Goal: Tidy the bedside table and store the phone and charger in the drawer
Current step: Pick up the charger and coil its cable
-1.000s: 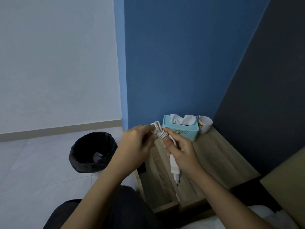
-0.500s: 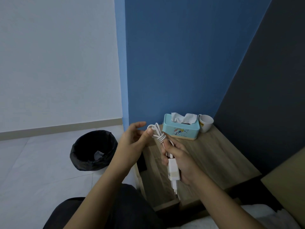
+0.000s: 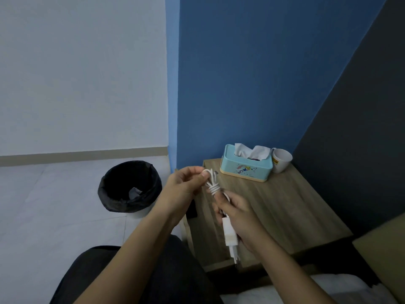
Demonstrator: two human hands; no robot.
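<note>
I hold a white charger over the left front of the wooden bedside table. Its cable is wound into a tight bundle above the plug block. My right hand grips the plug block and the lower part of the bundle, pins pointing down. My left hand pinches the top loop of the cable between thumb and fingers. A dark object shows under my left wrist at the table's left edge; whether it is the phone I cannot tell. No drawer front is visible.
A turquoise tissue box and a white cup stand at the back of the table against the blue wall. A black-lined waste bin sits on the tiled floor to the left. Bedding shows at bottom right.
My left hand closed from spread fingers onto the top loop of the cable. The right hand slid down onto the plug block, and both hands shifted slightly toward me.
</note>
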